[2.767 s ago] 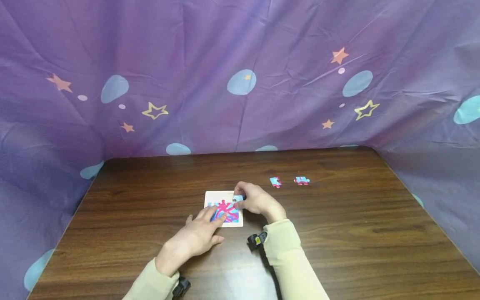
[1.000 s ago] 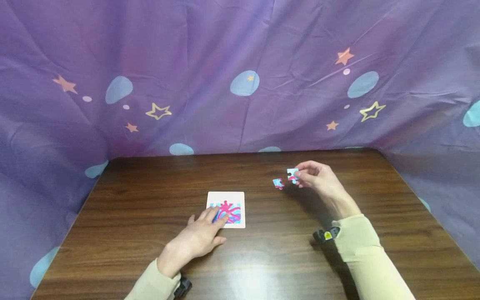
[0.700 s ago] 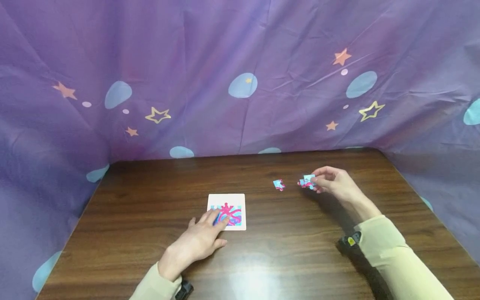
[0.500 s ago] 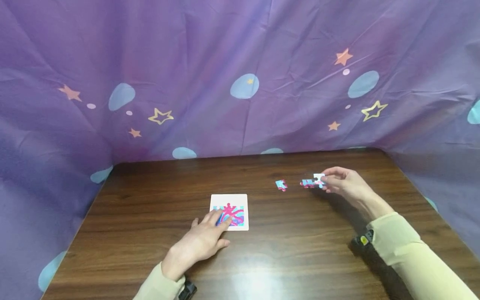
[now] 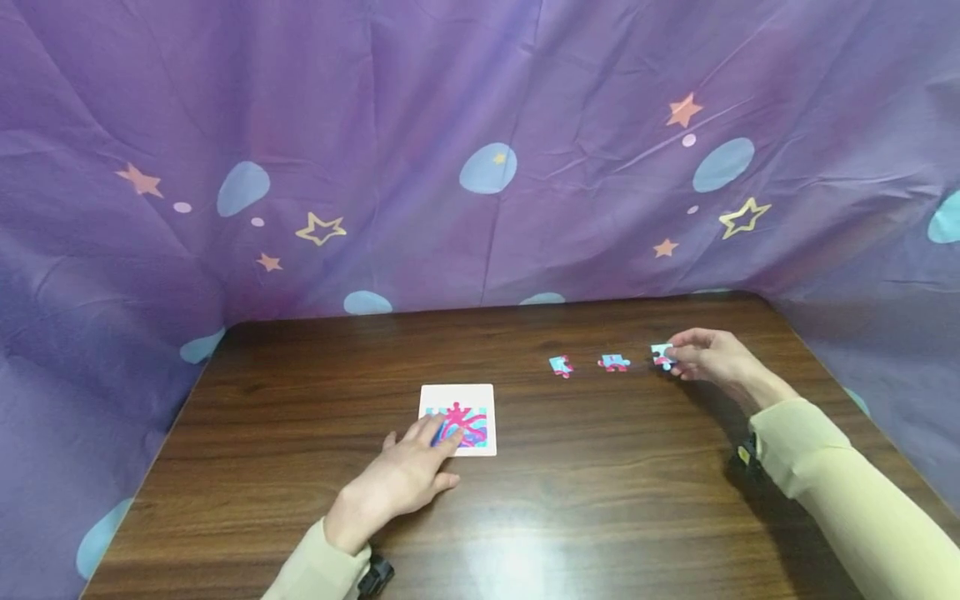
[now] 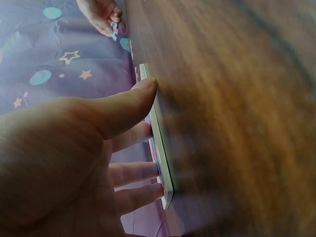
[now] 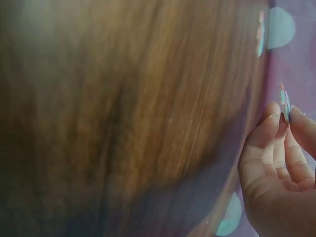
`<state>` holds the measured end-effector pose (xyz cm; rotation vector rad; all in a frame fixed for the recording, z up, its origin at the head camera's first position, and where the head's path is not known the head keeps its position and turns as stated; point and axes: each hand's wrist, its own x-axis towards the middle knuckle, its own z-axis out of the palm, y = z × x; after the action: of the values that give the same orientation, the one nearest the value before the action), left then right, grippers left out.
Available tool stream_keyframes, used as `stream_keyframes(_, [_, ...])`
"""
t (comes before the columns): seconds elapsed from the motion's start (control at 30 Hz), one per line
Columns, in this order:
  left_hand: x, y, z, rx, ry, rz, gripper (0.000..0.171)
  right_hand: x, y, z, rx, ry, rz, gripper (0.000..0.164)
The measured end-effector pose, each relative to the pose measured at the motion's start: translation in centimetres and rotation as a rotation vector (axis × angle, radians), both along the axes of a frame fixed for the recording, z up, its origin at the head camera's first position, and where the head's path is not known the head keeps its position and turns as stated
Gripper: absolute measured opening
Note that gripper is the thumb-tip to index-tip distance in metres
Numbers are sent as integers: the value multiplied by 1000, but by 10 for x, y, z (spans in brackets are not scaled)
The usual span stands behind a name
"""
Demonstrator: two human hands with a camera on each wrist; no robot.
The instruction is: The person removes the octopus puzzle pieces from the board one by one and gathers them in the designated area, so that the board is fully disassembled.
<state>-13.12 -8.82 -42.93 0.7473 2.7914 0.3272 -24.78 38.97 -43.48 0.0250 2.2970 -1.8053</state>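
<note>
My left hand (image 5: 401,471) lies with fingers spread and fairly straight on a white square puzzle board (image 5: 457,394), its fingertips over the lower left of the picture. Pink and blue pieces fill the board's lower part; a white strip is bare along the top. Over at the far right, my right hand (image 5: 720,358) pinches a light-blue and pink puzzle piece (image 5: 662,356) between thumb and fingertips. The right wrist view shows this piece (image 7: 285,101) edge-on. In the left wrist view, the thumb is beside the board's edge (image 6: 159,133).
Two loose puzzle pieces, one at the left (image 5: 561,365) and one nearer my right hand (image 5: 614,362), lie on the brown wooden table (image 5: 570,500). A purple cloth (image 5: 420,100) with stars and ovals hangs behind the table and along both sides.
My right hand has carried its puzzle piece from the board's top right corner, over the two loose pieces, to their right. My left hand has stayed on the board.
</note>
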Motion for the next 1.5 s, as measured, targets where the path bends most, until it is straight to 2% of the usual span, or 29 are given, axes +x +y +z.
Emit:
stream_keyframes(0.2, [-1, 2, 0, -2, 4, -14, 61, -4, 10, -3, 84, -17, -11, 19])
stream_keyframes(0.37, [-1, 4, 0, -8, 9, -14, 61, -5, 15, -5, 147, -35, -4, 25])
stream_keyframes(0.53, [0, 5, 0, -7, 7, -11, 61, -6, 15, -7, 208, -14, 11, 30])
stream_keyframes(0.67, [0, 5, 1, -5, 0, -5, 61, -7, 14, -7, 255, 6, -7, 27])
stream_keyframes(0.83, [0, 5, 2, -12, -1, -3, 61, -7, 11, -3, 265, -11, -11, 33])
stream_keyframes(0.97, [0, 4, 2, -5, 1, -6, 61, -1, 5, 5, 343, 0, 2, 38])
stream_keyframes(1.07, [1, 2, 1, 0, 0, -5, 61, 7, -4, 14, 392, 37, 4, 38])
stream_keyframes(1.33, [2, 0, 0, 9, 15, -10, 60, 29, -50, 35, 585, 260, -5, 32])
stream_keyframes(1.5, [2, -1, 1, 11, 0, -1, 60, 38, -82, 41, 529, 335, -8, 29])
